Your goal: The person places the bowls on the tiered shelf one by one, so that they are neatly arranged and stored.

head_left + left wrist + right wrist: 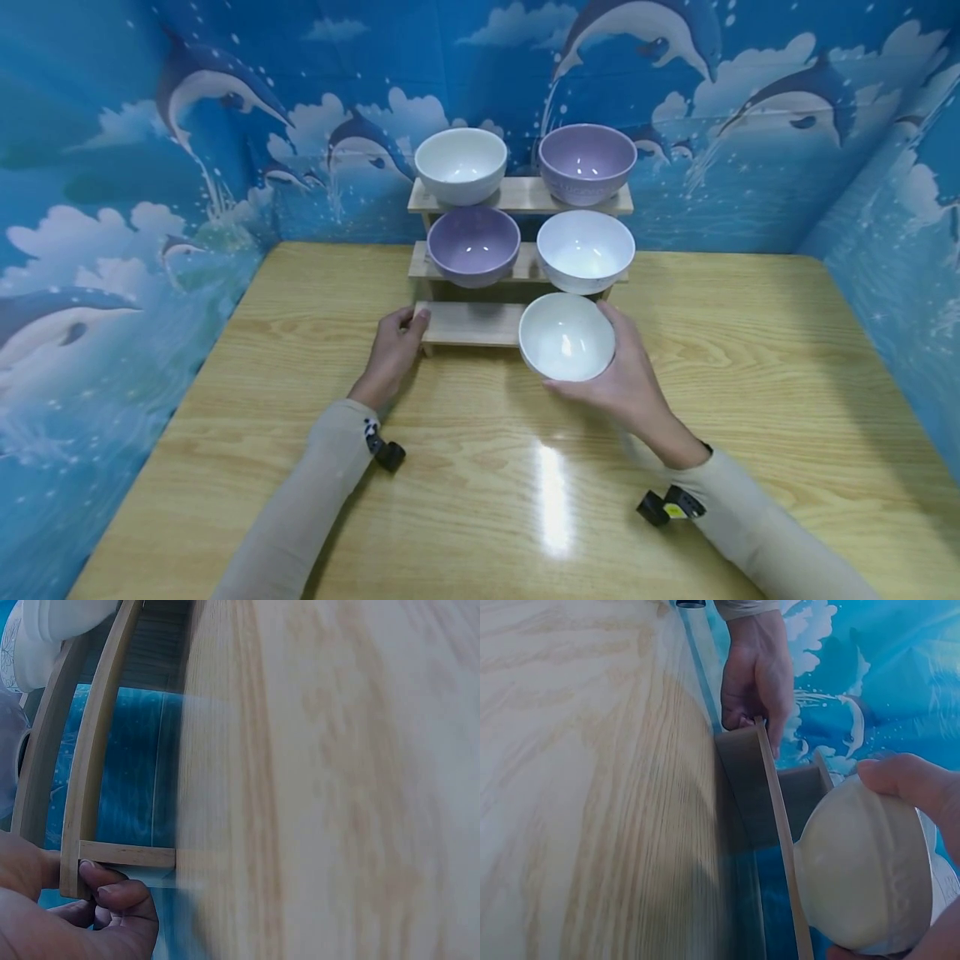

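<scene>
My left hand (393, 346) pinches the left end of the lowest board (472, 323) of a three-tier wooden stand. In the left wrist view, its thumb and curled fingers (124, 896) close around the board's end, above the table. My right hand (626, 375) grips a small white bowl (567, 337) by its side, thumb and fingers spread around it. The bowl is upright at the right part of that lowest board. In the right wrist view, the foot of the white bowl (855, 862) is right at the board's surface.
A white bowl (461, 167) and a purple bowl (587, 165) stand on the top tier. Below them, the middle tier bears a purple bowl (474, 247) and a white bowl (585, 252). The stand is on a wood-grain table (750, 375), backed by a dolphin-printed cloth (750, 192).
</scene>
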The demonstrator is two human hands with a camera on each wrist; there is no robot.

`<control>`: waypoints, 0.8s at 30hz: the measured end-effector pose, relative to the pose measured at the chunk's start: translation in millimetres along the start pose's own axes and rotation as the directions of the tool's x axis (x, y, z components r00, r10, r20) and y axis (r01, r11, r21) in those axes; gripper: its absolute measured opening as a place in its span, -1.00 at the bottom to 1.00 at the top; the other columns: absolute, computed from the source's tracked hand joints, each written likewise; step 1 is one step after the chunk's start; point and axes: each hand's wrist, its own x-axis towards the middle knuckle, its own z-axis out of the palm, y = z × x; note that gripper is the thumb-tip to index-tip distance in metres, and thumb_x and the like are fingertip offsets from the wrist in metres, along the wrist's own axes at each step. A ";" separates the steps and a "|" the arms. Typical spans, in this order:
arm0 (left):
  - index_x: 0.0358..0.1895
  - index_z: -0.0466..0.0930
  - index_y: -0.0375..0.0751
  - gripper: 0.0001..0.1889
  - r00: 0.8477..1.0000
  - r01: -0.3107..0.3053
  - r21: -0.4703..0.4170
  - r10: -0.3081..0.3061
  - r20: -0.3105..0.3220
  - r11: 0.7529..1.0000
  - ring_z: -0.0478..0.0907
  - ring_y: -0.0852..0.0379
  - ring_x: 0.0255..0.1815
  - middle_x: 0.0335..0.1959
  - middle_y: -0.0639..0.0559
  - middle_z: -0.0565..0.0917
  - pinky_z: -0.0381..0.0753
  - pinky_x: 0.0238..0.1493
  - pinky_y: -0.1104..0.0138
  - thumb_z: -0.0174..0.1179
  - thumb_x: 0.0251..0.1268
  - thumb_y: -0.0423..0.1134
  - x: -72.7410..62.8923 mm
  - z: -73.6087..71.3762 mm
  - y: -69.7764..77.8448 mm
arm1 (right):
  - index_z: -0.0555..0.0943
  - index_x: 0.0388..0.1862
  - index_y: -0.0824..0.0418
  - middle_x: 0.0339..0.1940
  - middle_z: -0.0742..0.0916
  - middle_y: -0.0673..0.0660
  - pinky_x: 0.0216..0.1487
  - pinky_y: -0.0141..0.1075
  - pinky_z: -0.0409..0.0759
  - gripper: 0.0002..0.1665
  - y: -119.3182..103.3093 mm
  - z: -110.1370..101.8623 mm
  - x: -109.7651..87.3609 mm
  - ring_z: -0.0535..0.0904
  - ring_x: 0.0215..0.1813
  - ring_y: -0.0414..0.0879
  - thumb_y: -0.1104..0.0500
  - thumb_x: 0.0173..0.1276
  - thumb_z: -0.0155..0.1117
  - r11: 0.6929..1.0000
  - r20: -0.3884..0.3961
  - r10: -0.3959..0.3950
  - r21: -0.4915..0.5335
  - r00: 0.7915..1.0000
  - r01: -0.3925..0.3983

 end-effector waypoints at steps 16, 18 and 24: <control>0.41 0.41 -0.28 -0.47 1.000 0.016 0.006 -0.016 0.001 1.000 0.47 0.04 -0.13 -0.01 -0.15 0.48 0.55 -0.12 0.23 -0.03 0.63 0.02 0.2 -0.3 0.2 | 0.17 0.56 0.23 0.39 0.42 0.29 0.24 0.16 0.50 0.43 -6.9 15.1 6.1 0.42 0.34 0.21 0.12 -0.28 0.83 0.998 -0.008 -0.059 0.025 0.998 0.059; 0.42 0.41 -0.26 -0.47 1.000 0.021 0.015 -0.021 0.003 1.000 0.47 0.04 -0.12 0.00 -0.14 0.49 0.55 -0.11 0.23 -0.04 0.63 0.04 0.5 -0.2 0.3 | 0.18 0.56 0.23 0.40 0.41 0.28 0.25 0.16 0.49 0.43 -7.1 16.2 6.8 0.42 0.34 0.20 0.13 -0.28 0.83 0.997 -0.010 -0.066 0.038 0.998 0.067; 0.45 0.38 -0.25 -0.45 0.999 0.030 0.010 -0.031 0.008 0.999 0.47 0.03 -0.08 0.04 -0.15 0.48 0.56 -0.07 0.20 -0.05 0.63 0.04 0.8 0.4 0.3 | 0.19 0.55 0.24 0.42 0.42 0.26 0.28 0.14 0.46 0.42 -6.4 20.1 9.3 0.41 0.36 0.18 0.15 -0.29 0.83 0.993 -0.024 -0.094 0.069 0.995 0.096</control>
